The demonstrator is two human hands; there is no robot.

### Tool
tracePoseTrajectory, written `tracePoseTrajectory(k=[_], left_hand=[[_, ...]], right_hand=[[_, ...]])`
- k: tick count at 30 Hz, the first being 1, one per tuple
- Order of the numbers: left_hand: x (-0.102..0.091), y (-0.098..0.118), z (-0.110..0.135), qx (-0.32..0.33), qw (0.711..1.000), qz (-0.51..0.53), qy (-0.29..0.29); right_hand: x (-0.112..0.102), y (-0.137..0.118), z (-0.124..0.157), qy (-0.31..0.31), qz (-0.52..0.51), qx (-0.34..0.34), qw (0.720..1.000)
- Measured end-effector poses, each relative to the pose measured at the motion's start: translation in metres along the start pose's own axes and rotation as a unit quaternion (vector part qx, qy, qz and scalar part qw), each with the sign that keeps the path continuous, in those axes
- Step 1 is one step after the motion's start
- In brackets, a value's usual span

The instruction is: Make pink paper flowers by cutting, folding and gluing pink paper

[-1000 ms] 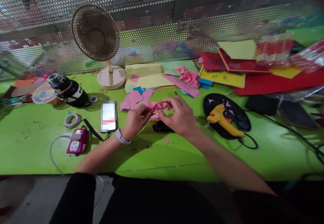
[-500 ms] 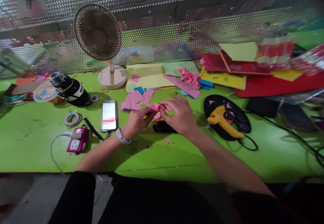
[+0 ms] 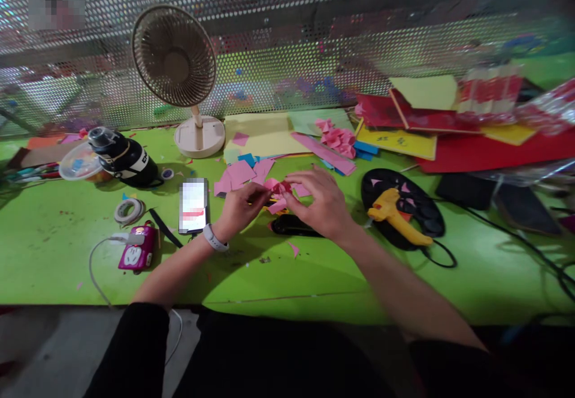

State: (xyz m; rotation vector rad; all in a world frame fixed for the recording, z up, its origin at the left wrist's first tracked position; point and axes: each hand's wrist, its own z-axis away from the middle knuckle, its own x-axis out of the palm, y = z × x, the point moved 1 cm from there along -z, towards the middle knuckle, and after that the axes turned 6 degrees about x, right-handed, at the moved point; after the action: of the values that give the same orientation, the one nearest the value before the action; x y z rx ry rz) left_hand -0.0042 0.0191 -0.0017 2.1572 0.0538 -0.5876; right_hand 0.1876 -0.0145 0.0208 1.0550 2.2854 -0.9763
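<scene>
Both my hands are meeting over the bench (image 3: 269, 281), about midway between its front and far edges, and a crumpled pink paper piece (image 3: 280, 187) is staying between their fingertips. My left hand (image 3: 238, 211) is pinching its left side, thumb and forefinger drawn nearly together. My right hand (image 3: 321, 203) is gripping the other side with thumb and fingertips, the back of the hand arching over; how much paper is sitting inside either pinch I cannot tell.

A black elongated object (image 3: 294, 225) is lying beneath, partly hidden by my right hand. Just beyond my fingers, flat pink paper pieces (image 3: 240, 173) are overlapping, and nearer the far edge a pile of folded pink pieces (image 3: 336, 137) is resting beside a long pink strip (image 3: 324, 152). Toward the bench's right end, a yellow glue gun (image 3: 398, 215) is lying across a black oval tray (image 3: 372, 177). Toward its left end, a phone (image 3: 193, 206) is lying near my left hand, while a magenta power socket (image 3: 137, 248) is sitting closer to the front edge. A beige fan (image 3: 175, 65) is standing by the far edge.
</scene>
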Motion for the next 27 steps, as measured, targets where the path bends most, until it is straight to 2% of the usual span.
tracePoseTrajectory(k=[5,9,21,27], left_hand=[[0.0,0.001,-0.005,-0.105,0.976,0.19,0.011],[0.0,0.002,-0.007,-0.144,0.961,0.237,-0.002],[-0.007,0.01,-0.006,-0.059,0.984,0.14,-0.09],[-0.01,0.01,-0.008,-0.022,0.993,0.069,-0.099]], right_hand=[[-0.002,0.0,-0.001,-0.034,0.002,-0.021,0.999],[0.0,0.0,0.0,-0.036,0.006,-0.036,0.999],[0.002,0.002,0.001,-0.029,0.001,-0.047,0.998],[0.002,0.002,0.0,-0.04,0.007,-0.059,0.997]])
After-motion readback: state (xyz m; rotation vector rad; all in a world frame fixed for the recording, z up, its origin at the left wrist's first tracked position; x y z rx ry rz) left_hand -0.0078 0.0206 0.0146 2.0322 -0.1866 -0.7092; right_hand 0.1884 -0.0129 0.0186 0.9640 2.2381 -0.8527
